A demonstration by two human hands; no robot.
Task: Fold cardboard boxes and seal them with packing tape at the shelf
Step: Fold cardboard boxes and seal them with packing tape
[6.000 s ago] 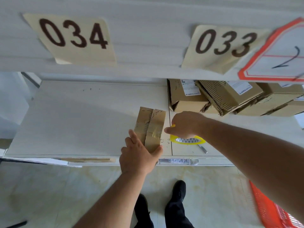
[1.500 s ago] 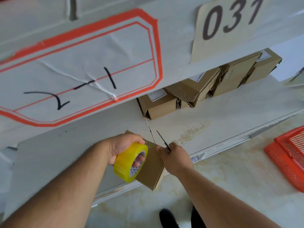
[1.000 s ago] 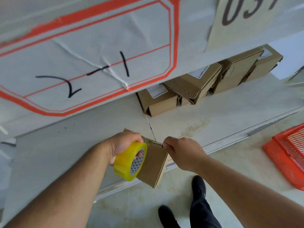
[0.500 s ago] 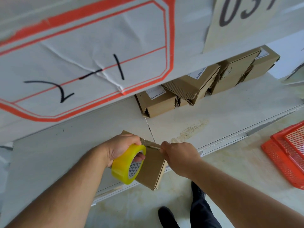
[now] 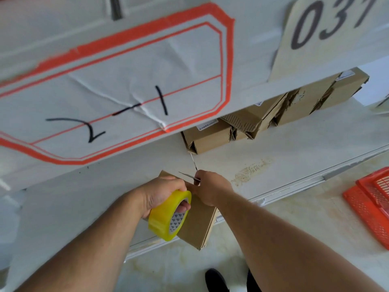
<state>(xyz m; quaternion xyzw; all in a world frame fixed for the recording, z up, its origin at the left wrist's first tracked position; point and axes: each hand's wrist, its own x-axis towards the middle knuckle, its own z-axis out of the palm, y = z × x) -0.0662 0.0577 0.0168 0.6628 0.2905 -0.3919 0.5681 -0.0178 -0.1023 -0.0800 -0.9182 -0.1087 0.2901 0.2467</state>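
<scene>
**A:** cardboard box point(image 5: 197, 224) is at the front edge of the shelf point(image 5: 294, 157), near corner hanging off past it. where's the tape though?

**B:** I see my left hand point(image 5: 162, 192) with fingers curled through the yellow tape roll point(image 5: 168, 218), holding it against the box top. my right hand point(image 5: 210, 189) pinches a thin metal blade point(image 5: 188, 175) at the box's far end. more taped boxes point(image 5: 263, 119) sit along the back edge, orange crate point(image 5: 372, 203) on the floor at right
</scene>
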